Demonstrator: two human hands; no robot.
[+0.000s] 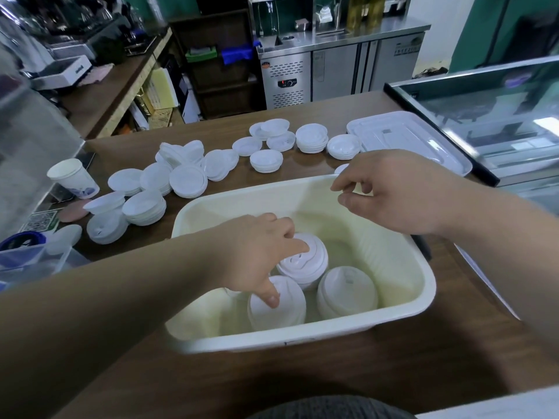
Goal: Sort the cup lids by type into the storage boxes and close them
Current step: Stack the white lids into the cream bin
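Observation:
A cream storage box [402, 267] stands open on the brown table. Inside it are three stacks of white domed cup lids [348, 293]. My left hand [257, 252] reaches into the box, fingers curled over the back stack [311, 267] and thumb resting on the front stack [272, 309]. My right hand [402, 192] hovers over the box's far right rim, thumb and fingers loosely curled and holding nothing. Several more stacks of white lids [187, 179] lie on the table behind the box. A white box cover [408, 137] lies at the back right.
A paper cup [74, 178] stands at the left, with a pink coaster [74, 210] near it. A clear container [30, 258] sits at the left edge. A glass display case [499, 116] borders the table's right side. Steel fridges stand behind.

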